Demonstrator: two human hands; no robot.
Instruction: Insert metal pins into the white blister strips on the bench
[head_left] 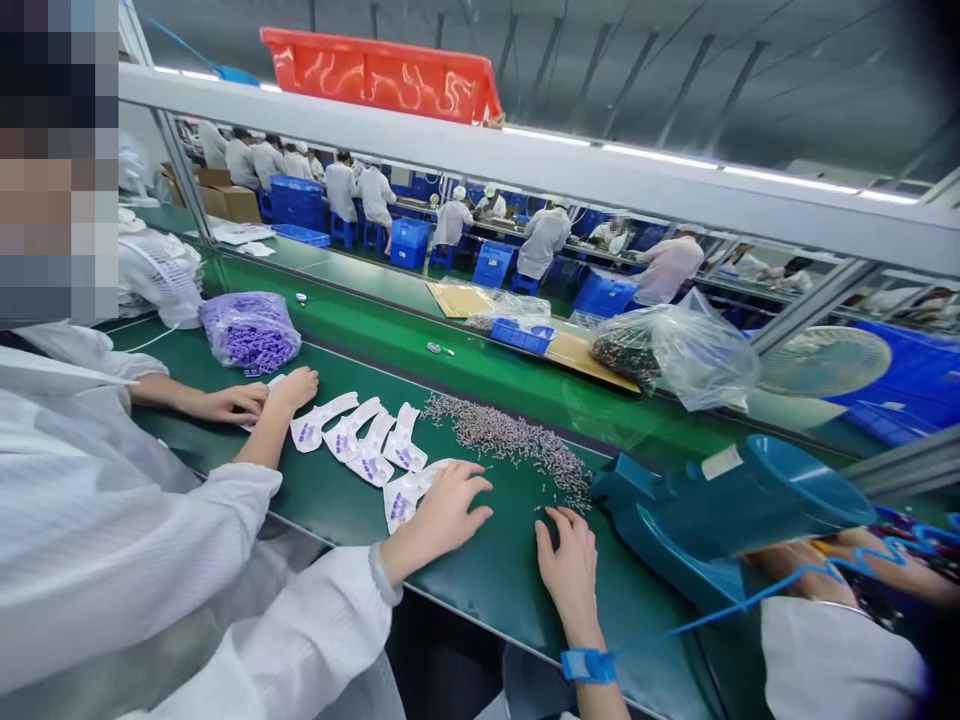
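Note:
My left hand (442, 505), in a white sleeve with a grey cuff, rests over a curved white plastic part (401, 500) with purple print. Its fingers are spread, and they partly cover that part. To its left, several like white parts (367, 440) lie in an overlapping row. My right hand (570, 560), with a blue strap (589, 665) on its wrist, is at the near edge of a long pile of small screws (517, 440). Its thumb stands apart from the bent fingers; nothing held shows between them.
A teal scoop-shaped container (720, 510) stands right of my right hand, a coiled blue cord (795, 575) before it. A co-worker's hands (289, 390) work at left beside a bag of purple pieces (251, 335). Beyond the green belt (390, 345) lies a clear bag (675, 350).

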